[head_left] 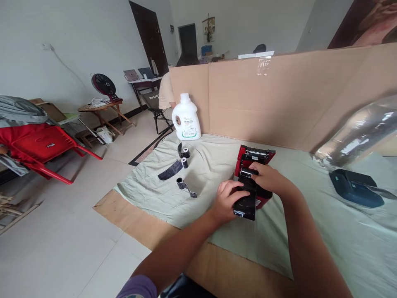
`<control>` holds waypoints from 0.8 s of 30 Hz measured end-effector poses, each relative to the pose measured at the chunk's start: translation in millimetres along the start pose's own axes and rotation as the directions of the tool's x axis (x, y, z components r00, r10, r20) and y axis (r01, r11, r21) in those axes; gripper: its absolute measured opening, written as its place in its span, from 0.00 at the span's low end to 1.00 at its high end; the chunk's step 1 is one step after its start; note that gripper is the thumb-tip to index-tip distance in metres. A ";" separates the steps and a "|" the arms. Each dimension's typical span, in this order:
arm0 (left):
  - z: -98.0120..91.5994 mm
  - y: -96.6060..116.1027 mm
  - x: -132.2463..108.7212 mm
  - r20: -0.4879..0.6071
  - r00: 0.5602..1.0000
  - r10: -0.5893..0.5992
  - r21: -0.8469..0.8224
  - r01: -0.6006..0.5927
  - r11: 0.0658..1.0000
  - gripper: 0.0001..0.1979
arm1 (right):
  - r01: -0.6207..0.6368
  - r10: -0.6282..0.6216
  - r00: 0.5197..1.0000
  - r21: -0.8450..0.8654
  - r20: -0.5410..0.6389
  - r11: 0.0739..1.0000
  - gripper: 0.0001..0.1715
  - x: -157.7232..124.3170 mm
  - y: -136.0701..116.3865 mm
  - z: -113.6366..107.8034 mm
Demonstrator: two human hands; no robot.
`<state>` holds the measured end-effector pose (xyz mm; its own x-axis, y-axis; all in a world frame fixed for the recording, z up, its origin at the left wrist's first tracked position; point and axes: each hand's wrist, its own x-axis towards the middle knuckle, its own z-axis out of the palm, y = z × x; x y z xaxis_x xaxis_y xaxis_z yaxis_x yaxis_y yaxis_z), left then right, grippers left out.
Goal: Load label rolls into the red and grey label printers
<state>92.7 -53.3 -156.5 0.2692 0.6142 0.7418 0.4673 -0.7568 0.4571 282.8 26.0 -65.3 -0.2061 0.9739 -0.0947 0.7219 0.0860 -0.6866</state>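
A small red and black label printer [254, 159] lies open on the pale green cloth [211, 169]. My left hand [228, 201] grips its black lid and a dark ribbon at the near end. My right hand [268, 178] rests over the middle of the printer, fingers curled on a black roller. Three small black ribbon rolls [185, 162] with loose dark strips lie on the cloth to the left.
A white detergent bottle [186, 117] stands at the cloth's far left corner. A cardboard wall [279, 95] backs the table. A dark blue device [355, 188] and a clear plastic roll [359, 132] lie at the right. Red chair [43, 149] and fan [104, 85] stand left.
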 end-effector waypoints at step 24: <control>5.7 7.5 9.0 -0.042 0.977 0.209 0.235 -0.193 0.953 0.09 | -0.033 0.084 0.858 0.109 -0.507 0.993 0.23 -5.3 20.4 -39.3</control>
<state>103.5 -52.2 -149.2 0.3255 0.4329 0.8406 0.5909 -0.7872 0.1766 324.6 30.8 -50.5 0.2187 0.9492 0.2263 0.6517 0.0305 -0.7579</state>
